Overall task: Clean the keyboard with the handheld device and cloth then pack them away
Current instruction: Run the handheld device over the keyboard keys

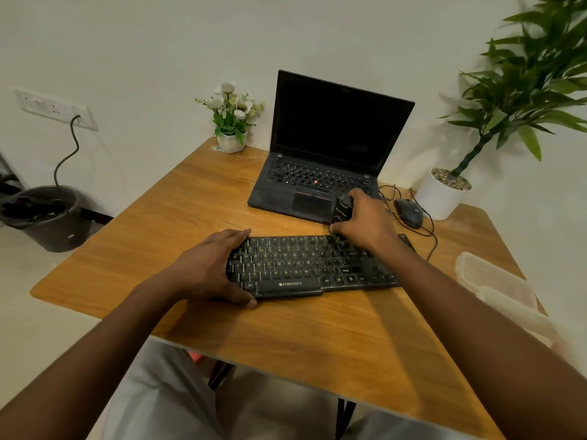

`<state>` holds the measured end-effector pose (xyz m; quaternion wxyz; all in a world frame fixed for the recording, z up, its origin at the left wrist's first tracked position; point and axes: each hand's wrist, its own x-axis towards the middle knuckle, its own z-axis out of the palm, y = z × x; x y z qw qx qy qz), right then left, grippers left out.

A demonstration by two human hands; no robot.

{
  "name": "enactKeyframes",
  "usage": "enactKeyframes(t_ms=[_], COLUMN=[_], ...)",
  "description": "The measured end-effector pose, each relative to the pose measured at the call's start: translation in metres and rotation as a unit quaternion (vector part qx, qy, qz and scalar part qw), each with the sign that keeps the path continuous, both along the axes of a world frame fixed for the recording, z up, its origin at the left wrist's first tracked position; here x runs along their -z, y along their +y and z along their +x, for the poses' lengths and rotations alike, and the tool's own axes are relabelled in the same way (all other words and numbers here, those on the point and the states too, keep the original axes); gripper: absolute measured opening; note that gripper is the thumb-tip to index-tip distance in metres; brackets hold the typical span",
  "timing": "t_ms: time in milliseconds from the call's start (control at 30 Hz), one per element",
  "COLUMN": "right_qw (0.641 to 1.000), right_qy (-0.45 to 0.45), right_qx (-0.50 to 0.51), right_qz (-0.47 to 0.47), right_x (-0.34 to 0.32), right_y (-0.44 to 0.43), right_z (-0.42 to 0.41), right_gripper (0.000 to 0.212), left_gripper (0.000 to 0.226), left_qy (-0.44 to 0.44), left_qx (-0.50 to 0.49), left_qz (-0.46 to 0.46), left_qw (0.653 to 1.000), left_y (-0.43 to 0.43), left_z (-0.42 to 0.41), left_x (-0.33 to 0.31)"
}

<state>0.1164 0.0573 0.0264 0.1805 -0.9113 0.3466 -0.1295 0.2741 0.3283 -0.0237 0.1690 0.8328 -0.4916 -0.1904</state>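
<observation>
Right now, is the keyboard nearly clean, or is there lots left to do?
Lots left. The left hand steadies the keyboard while the right hand holds the black handheld device at its top edge. The keys look dusty. No cloth is in view, and the plastic container sits unpacked, so wiping and packing remain.

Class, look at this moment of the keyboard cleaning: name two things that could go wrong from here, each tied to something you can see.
1. The right hand works the handheld device close to the open laptop; it might knock it.
2. The mouse cable loops beside the keyboard; the right forearm could snag it and drag the mouse.
</observation>
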Motion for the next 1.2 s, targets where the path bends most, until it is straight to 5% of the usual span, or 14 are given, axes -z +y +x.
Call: enactKeyframes(t_ms=[233, 500, 767, 967, 1200], right_qw=[0.997, 0.998, 0.982, 0.999, 0.991], right_qy=[-0.006, 0.026, 0.134, 0.029, 0.071], right_qx=[-0.063, -0.053, -0.067, -0.015, -0.033], right_qz=[0.050, -0.034, 0.113, 0.018, 0.108], right_x=[0.002, 0.003, -0.022, -0.003, -0.017], right_y=[0.030, 0.014, 0.007, 0.003, -0.005], right_z=[0.035, 0.027, 0.031, 0.028, 0.007], right_gripper=[0.063, 0.055, 0.056, 0.054, 0.064], left_gripper=[0.149, 0.149, 0.149, 0.151, 0.152], left_qy=[0.010, 0.002, 0.004, 0.006, 0.007], left_qx=[-0.003, -0.002, -0.004, -0.003, -0.002], left_qz=[0.004, 0.003, 0.005, 0.008, 0.003], left_qw=[1.000, 1.000, 1.000, 1.000, 1.000], left_y=[0.001, 0.000, 0.000, 0.000, -0.001], left_z=[0.002, 0.001, 0.001, 0.002, 0.003], left_x=[0.000, 0.000, 0.002, 0.001, 0.002])
